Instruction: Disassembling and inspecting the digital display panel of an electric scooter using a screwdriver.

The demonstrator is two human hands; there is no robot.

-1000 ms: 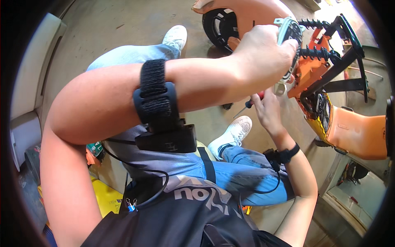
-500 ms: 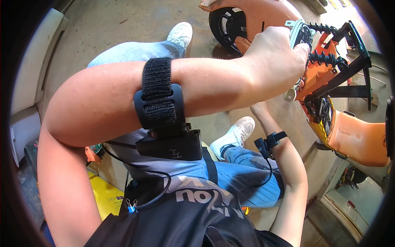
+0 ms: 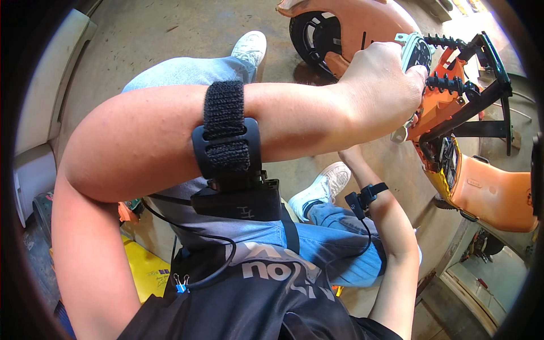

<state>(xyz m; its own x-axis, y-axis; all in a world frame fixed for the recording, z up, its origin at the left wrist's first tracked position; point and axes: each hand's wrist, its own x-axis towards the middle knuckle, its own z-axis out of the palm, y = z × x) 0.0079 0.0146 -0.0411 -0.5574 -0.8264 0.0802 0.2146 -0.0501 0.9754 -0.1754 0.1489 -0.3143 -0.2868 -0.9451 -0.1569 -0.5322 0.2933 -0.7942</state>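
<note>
My left hand (image 3: 381, 85) reaches across to the far right, its fingers wrapped round a pale grey-green metal part with a dark, patterned face (image 3: 420, 53). The thumb lies over that face. A metal tab (image 3: 400, 133) shows below the hand. The part is close against the orange vehicle body (image 3: 378, 22), beside black coil-spring shock absorbers (image 3: 446, 83); whether they touch I cannot tell. Below my left forearm, only the wrist and back of my right hand (image 3: 351, 152) show. Its fingers are hidden behind the left arm.
A black wheel (image 3: 313, 42) sits under the orange body. To the right are a black tubular frame (image 3: 481, 107) and an orange panel (image 3: 494, 190). A mirror-like pane (image 3: 481, 277) stands at lower right. A yellow bag (image 3: 144, 266) lies at lower left.
My left hand and the held part have shifted slightly downward. The right hand and forearm have moved a little left, further behind the left arm.
</note>
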